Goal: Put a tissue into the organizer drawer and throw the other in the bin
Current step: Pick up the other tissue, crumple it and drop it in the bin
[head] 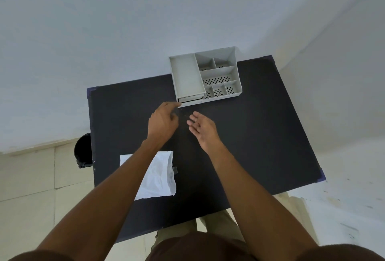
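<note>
A white organizer [187, 75] with several compartments stands at the far edge of the black table [260, 135]. Its drawer [190, 99] at the front left sticks out only slightly, showing something white inside. My left hand [163, 122] is just in front of the drawer, one fingertip touching the drawer's lower left corner, holding nothing. My right hand [201, 128] hovers over the table beside it, palm up, fingers apart and empty. A white tissue [158, 175] lies flat on the near left of the table, partly hidden under my left forearm. A black bin [83, 150] stands on the floor at the table's left edge.
The table stands against a white wall in a corner, with another wall to the right. Pale floor tiles show to the left and below. My legs are at the table's near edge.
</note>
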